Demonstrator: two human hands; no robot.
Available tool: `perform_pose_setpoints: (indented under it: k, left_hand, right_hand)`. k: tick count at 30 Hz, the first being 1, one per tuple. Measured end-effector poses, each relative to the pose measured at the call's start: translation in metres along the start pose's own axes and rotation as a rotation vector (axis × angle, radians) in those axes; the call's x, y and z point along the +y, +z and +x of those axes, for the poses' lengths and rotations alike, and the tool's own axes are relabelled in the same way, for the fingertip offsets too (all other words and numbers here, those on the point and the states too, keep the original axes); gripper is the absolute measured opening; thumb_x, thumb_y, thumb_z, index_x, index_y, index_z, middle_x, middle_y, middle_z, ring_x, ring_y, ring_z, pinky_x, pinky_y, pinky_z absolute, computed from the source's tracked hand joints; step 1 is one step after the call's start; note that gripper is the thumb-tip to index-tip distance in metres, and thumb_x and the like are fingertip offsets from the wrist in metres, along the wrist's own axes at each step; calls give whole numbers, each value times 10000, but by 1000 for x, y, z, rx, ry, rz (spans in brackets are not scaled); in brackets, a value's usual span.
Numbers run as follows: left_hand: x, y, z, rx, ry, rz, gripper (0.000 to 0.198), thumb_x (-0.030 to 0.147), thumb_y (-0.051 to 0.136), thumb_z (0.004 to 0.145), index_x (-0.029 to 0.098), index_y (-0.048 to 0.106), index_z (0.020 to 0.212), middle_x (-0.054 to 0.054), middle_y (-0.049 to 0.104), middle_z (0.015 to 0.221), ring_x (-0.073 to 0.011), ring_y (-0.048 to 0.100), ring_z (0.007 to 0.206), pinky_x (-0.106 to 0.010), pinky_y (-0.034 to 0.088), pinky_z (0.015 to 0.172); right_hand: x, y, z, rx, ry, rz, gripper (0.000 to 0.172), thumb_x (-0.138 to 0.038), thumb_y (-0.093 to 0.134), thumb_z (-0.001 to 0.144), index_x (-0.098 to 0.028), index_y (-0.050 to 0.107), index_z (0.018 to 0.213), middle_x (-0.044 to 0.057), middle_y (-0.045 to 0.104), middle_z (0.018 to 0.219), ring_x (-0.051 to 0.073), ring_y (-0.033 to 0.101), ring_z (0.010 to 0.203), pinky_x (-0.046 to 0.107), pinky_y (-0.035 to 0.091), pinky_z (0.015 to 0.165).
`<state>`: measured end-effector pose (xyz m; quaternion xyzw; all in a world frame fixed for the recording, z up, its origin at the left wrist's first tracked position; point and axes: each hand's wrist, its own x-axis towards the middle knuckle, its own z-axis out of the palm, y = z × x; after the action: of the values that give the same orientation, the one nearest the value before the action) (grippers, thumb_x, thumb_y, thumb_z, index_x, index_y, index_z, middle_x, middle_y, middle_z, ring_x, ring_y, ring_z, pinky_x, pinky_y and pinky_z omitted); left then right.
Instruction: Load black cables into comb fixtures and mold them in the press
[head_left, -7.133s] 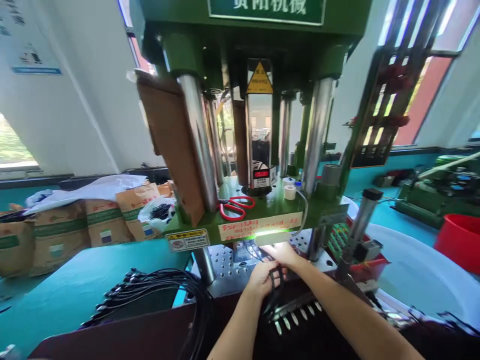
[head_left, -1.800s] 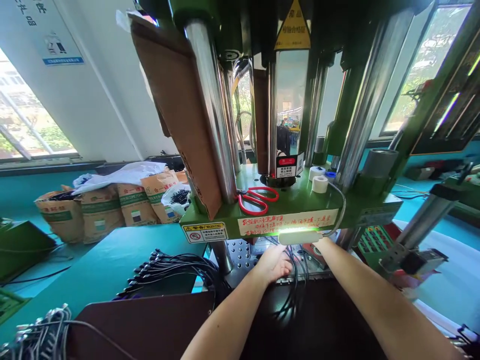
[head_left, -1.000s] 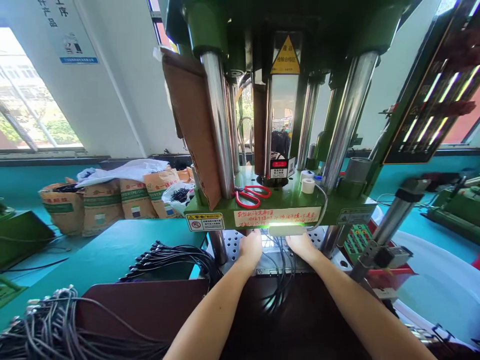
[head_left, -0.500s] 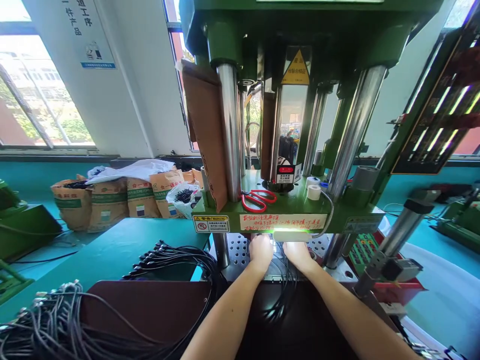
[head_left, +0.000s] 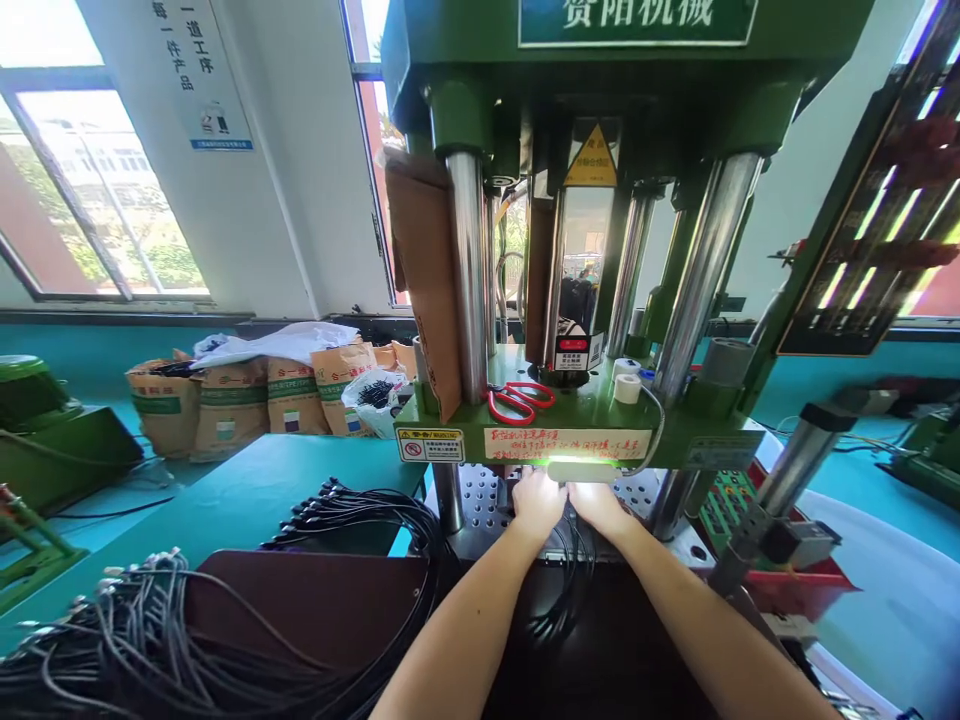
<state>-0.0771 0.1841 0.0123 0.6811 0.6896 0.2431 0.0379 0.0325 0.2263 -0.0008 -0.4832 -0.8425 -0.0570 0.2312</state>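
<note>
Both hands reach under the front plate of a green press (head_left: 450, 445), close together below a lit lamp (head_left: 583, 472). My left hand (head_left: 537, 500) has its fingers bent in at the lower mould area, where what they touch is hidden. Beside it on the right, my right hand (head_left: 592, 503) is curled at the upper ends of several black cables (head_left: 574, 570), its fingertips hidden. These cables hang down over the dark table (head_left: 615, 640) between my forearms. Behind my hands lies a perforated metal plate (head_left: 481, 497).
Red scissors (head_left: 520, 402) and white tape rolls (head_left: 627, 388) rest on the press. Bundles of black cables (head_left: 157, 630) cover the left side of the table, and another looped bundle (head_left: 390, 505) lies nearer the press. A metal post (head_left: 780, 480) stands at the right.
My left hand has moved right, closer to my right hand. The view has shifted slightly, showing more of the press's top.
</note>
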Motion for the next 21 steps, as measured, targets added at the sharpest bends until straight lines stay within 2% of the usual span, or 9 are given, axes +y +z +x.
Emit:
perform_pose_setpoints:
  k: [4,8,14,18,21]
  left_hand:
    - [-2,8,0,12,6,-11,278,242,447,775,159,638,960,-89,652,907,-223,526,981,-303,427,833]
    - [-6,15,2,34,-38,-9,288,164,417,761,121,638,941,-115,653,869,-232,538,937,-327,423,830]
    - [-8,24,2,87,-48,0,276,193,402,791,141,651,895,-109,657,863,-235,530,924,-350,403,844]
    - [-9,26,4,94,-41,7,281,208,397,803,143,659,879,-108,658,837,-228,540,899,-343,404,825]
    - [-6,20,8,84,-26,14,275,201,397,803,147,662,855,-104,660,850,-221,553,873,-339,405,813]
  right_hand:
    - [-4,5,-2,-31,-20,5,239,-133,445,817,-152,630,967,110,639,996,210,580,919,342,419,848]
    - [-5,8,-1,-40,9,6,262,-152,418,813,-167,642,950,103,665,933,226,592,901,331,434,816]
    - [-10,12,5,-29,41,3,316,-137,346,838,-159,639,956,105,673,891,217,603,859,335,442,785]
    - [-12,13,11,-28,22,-2,288,-201,363,870,-161,637,949,105,666,907,201,599,851,340,432,803]
    - [-11,11,12,-24,3,-12,248,-272,422,877,-144,616,965,89,656,918,189,596,852,376,423,823]
